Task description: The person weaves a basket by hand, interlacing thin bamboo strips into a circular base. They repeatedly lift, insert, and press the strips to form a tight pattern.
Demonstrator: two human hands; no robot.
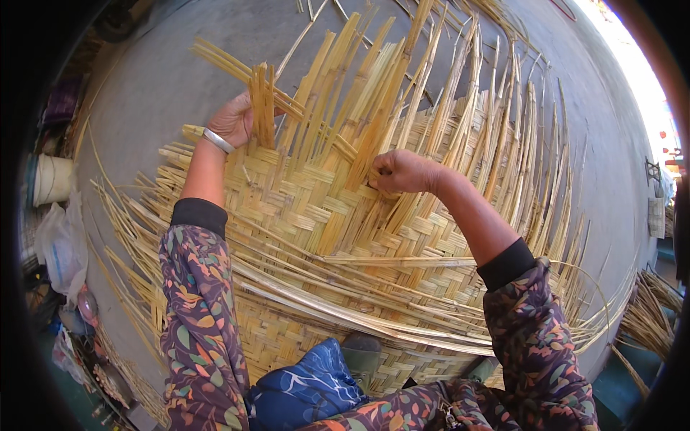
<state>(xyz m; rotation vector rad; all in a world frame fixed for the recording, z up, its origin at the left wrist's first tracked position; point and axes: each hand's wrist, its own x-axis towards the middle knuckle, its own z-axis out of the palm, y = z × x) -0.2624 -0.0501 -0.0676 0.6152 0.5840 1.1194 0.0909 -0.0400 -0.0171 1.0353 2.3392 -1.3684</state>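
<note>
A large woven mat of split cane strips [287,205] spreads in front of me, its loose strip ends sticking up along the far side. My left hand [237,121], with a silver bangle at the wrist, closes round a small bundle of upright strips [263,108] at the far left of the weave. Another group of strips [215,59] crosses behind that bundle at a slant. Over the middle of the mat, my right hand [404,172] has its fingers curled down onto a strip [375,147] at the weave. Its fingertips are partly hidden.
Long loose strips [345,291] lie across the near part of the mat. A cream bucket [54,179] and a clear plastic bag [63,244] stand at the left. At the right edge lies a pile of thin stalks [650,309]. Grey floor [165,72] surrounds the mat.
</note>
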